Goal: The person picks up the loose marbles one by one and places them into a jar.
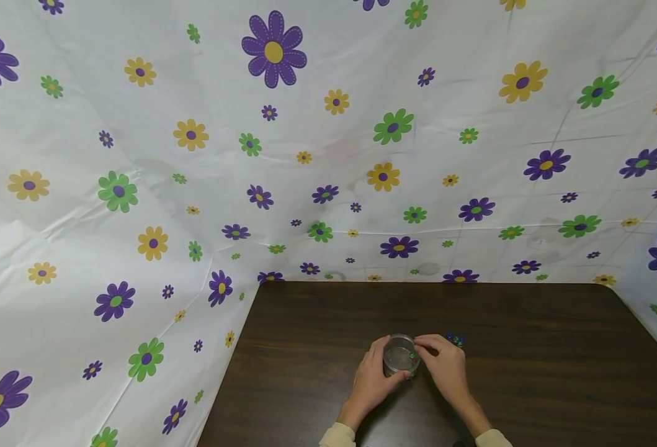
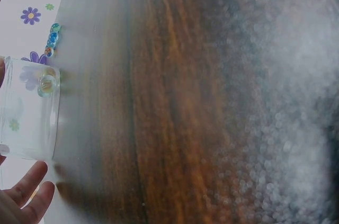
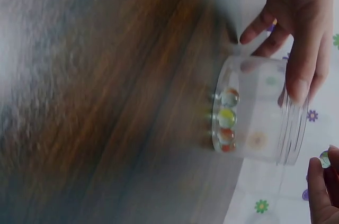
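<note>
A clear round jar [image 1: 399, 359] stands on the dark table with its open top upward. My left hand [image 1: 370, 380] grips it from the left, thumb on the near side and fingers round the far side. Several glass marbles [image 3: 226, 118], some with yellow or orange swirls, lie at the bottom of the jar in the right wrist view. Just beside the rim, my right hand [image 1: 445, 367] pinches a single clear-green marble [image 3: 324, 159] between thumb and fingertips. More marbles [image 1: 455, 339], blue and green, lie on the table behind the right hand.
The brown wood-grain table [image 1: 294, 366] extends to both sides of the hands. A white flowered cloth [image 1: 328, 136] hangs behind the table and along its left and right sides. A small dark object [image 1: 459, 444] shows at the bottom edge, near the right sleeve.
</note>
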Tool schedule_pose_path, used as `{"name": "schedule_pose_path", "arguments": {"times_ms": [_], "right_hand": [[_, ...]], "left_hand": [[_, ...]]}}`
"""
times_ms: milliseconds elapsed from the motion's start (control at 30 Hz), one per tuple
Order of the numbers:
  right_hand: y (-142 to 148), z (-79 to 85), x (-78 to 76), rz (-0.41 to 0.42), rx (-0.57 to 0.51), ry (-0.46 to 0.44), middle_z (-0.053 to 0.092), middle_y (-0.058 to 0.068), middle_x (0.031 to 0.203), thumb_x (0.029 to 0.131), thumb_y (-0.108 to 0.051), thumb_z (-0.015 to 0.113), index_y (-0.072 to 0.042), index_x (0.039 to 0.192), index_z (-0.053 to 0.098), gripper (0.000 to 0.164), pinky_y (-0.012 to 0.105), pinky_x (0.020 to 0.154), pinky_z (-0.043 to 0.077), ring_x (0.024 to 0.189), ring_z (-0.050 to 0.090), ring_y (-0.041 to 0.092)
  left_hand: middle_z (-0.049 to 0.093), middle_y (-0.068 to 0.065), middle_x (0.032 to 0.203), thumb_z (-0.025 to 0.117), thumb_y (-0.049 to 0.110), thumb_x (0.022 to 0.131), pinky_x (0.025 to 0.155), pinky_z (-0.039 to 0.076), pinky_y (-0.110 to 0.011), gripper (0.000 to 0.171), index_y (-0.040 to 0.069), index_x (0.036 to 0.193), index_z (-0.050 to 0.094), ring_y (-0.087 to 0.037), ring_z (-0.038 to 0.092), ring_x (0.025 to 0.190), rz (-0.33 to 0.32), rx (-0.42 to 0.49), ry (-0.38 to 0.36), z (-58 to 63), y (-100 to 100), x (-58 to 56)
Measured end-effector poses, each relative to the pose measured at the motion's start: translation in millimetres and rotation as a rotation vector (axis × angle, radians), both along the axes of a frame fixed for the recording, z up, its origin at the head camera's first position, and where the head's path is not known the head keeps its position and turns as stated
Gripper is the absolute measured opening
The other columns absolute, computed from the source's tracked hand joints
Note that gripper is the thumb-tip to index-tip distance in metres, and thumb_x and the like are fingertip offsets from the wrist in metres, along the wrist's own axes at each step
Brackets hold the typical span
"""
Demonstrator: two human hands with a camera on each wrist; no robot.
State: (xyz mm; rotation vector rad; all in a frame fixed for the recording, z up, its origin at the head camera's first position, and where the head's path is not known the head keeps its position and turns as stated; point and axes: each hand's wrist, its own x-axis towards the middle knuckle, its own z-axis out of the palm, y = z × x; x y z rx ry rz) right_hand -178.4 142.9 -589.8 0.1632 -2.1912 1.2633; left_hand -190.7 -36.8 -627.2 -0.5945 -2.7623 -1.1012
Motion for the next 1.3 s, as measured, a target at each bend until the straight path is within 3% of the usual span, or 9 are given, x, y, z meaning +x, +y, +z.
{"name": "schedule_pose_path", "arguments": {"times_ms": [667,1300], "right_hand": [[-17.8,-12.2,-1.5,0.002,0.077,0.034,0.076,-0.001,0.086,0.066,0.017,0.088,-0.002,0.084,0.080,0.027,0.005,0.075,0.047,0.081,0.074,0.022],[-20.1,-13.5,0.8,0.041,0.080,0.030,0.075,0.002,0.086,0.066,0.018,0.087,-0.002,0.084,0.078,0.029,0.006,0.075,0.047,0.079,0.073,0.021]], "left_hand": [[0.051,-0.002,0.152,0.077,0.049,0.092,0.095,0.052,-0.045,0.080,0.014,0.155,0.042,-0.025,0.060,0.120,-0.007,0.004,-0.015,0.8,0.5,-1.6],[0.051,-0.002,0.151,0.075,0.052,0.092,0.094,0.053,-0.043,0.080,0.015,0.155,0.043,-0.024,0.060,0.120,-0.002,0.007,-0.025,1.5,0.9,-0.9]]}}
